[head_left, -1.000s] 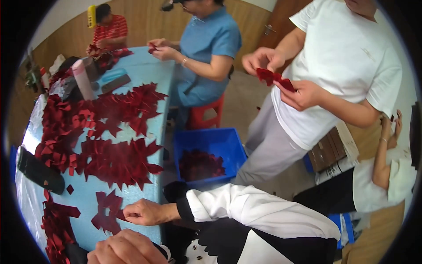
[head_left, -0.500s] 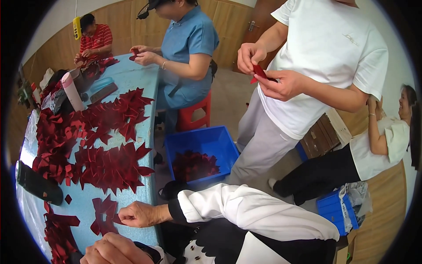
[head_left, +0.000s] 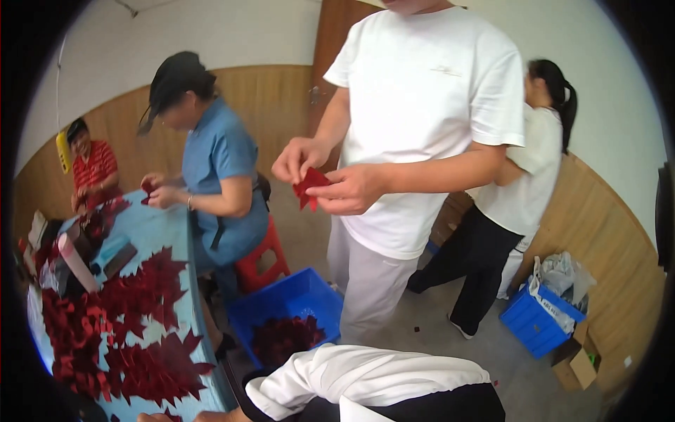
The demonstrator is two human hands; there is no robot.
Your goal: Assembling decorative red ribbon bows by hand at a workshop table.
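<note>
A: Where was the red piece [head_left: 171, 416]?

B: At the near end of the table [head_left: 165, 219], low between the wearer's hands. Only a scrap of it showed.

A: And the fingers?

B: The left hand [head_left: 150, 418] and the right hand [head_left: 212, 416] were both at the table's near end, cut off by the lower edge of the view. I couldn't tell whether either was clenched, loose or gripping the piece.

A: Which step was in hand?

B: My guess: handling or laying out a single piece, apart from the piles. I couldn't pin it down further.

A: What did the next move call for?

B: A clear sight of the fingertips, I'd say, and care not to disturb the nearest pile.

A: What lay around?

B: The front pile [head_left: 155, 369] lay on the table just beyond the hands, the back pile [head_left: 151, 292] farther along it, then a pink bottle [head_left: 77, 262]. A blue bin [head_left: 274, 304] holding red pieces [head_left: 288, 341] stood beside the table. A blue-shirted co-worker [head_left: 221, 151] sat at the table's side; a white-shirted co-worker [head_left: 415, 91] stood apart from it, fingering a red scrap [head_left: 309, 186].
</note>
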